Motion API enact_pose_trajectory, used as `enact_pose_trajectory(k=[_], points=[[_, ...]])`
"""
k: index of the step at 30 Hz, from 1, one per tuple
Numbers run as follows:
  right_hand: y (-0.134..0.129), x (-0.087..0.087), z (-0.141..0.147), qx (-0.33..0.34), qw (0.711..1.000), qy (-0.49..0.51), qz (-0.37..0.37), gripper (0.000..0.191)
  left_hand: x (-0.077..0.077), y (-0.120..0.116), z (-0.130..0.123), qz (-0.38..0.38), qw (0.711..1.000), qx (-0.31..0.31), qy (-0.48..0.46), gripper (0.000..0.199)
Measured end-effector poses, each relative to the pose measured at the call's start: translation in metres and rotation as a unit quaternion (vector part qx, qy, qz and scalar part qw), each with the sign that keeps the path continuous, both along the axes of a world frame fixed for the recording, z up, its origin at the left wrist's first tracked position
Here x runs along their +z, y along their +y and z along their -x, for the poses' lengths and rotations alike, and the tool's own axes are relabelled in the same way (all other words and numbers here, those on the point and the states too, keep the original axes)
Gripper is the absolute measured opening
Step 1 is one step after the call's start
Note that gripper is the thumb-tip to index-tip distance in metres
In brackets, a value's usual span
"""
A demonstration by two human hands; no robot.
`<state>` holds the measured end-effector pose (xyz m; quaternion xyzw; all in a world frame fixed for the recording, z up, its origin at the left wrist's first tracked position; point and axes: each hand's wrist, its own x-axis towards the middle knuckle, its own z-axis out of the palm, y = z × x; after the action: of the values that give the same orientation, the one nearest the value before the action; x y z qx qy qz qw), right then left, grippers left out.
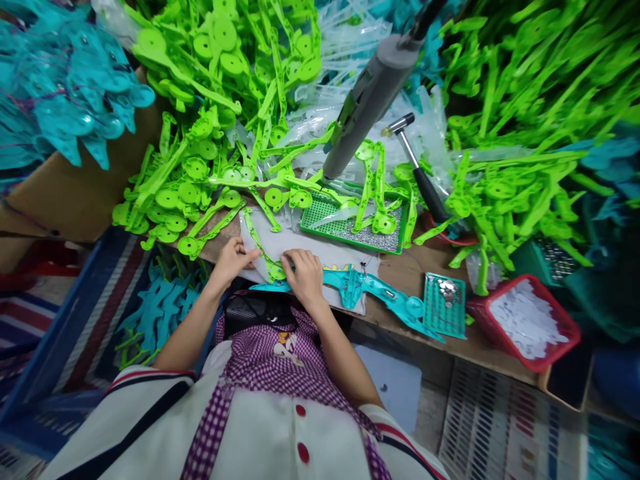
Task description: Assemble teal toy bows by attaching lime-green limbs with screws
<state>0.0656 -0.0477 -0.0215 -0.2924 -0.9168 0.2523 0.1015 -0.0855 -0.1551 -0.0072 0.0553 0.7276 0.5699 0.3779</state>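
In front of my body, a long teal plastic part (pixel 350 283) lies along the table's front edge. Its left end passes beneath my right hand (pixel 303 275), whose fingers are curled down over it. The thumb of that hand is beside the round end of a bright green plastic arm (pixel 254 233). My left hand (pixel 233 260) is closed, its thumb and fingertips meeting at the edge of this arm. The exact contact is too small to make out. A pale cloth (pixel 325 250) lies under these pieces.
A grey electric screwdriver (pixel 370 100) hangs over a green tray (pixel 307 223) of small metal pieces. A hammer (pixel 417 167) leans behind. Green arms (pixel 190 180) are piled around. To the right are a teal tray (pixel 445 320) and a red bin (pixel 540 360) of white pieces.
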Motion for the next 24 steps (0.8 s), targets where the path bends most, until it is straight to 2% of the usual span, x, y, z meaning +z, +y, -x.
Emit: enact_pose_trajectory(k=[6, 9, 11, 13, 15, 18, 21, 24], points=[[-0.001, 0.0, -0.001, 0.008, 1.0, -0.009, -0.011, 0.033, -0.008, 0.003, 0.002, 0.02, 0.999, -0.014, 0.037, 0.051], [-0.001, 0.002, -0.003, 0.044, 0.999, -0.005, -0.014, 0.035, -0.01, 0.0, 0.006, 0.05, 0.995, -0.053, 0.066, 0.052], [-0.001, 0.003, -0.004, 0.071, 0.997, 0.0, -0.017, 0.036, -0.01, -0.004, 0.007, 0.086, 0.985, -0.084, 0.125, 0.059], [0.0, 0.003, -0.005, 0.084, 0.996, 0.0, -0.021, 0.034, -0.008, -0.008, 0.007, 0.128, 0.959, -0.111, 0.226, 0.071], [0.0, 0.003, -0.005, 0.086, 0.996, -0.001, -0.025, 0.033, -0.006, -0.011, 0.006, 0.16, 0.919, -0.139, 0.331, 0.076], [0.001, 0.003, -0.004, 0.087, 0.996, -0.001, -0.029, 0.032, -0.004, -0.012, 0.007, 0.168, 0.865, -0.188, 0.433, 0.067], [0.002, 0.003, -0.004, 0.094, 0.995, -0.002, -0.031, 0.033, -0.004, -0.011, 0.013, 0.174, 0.833, -0.233, 0.471, 0.057], [0.003, 0.005, -0.005, 0.105, 0.994, -0.014, -0.033, 0.033, -0.004, -0.009, 0.018, 0.184, 0.825, -0.253, 0.471, 0.053]])
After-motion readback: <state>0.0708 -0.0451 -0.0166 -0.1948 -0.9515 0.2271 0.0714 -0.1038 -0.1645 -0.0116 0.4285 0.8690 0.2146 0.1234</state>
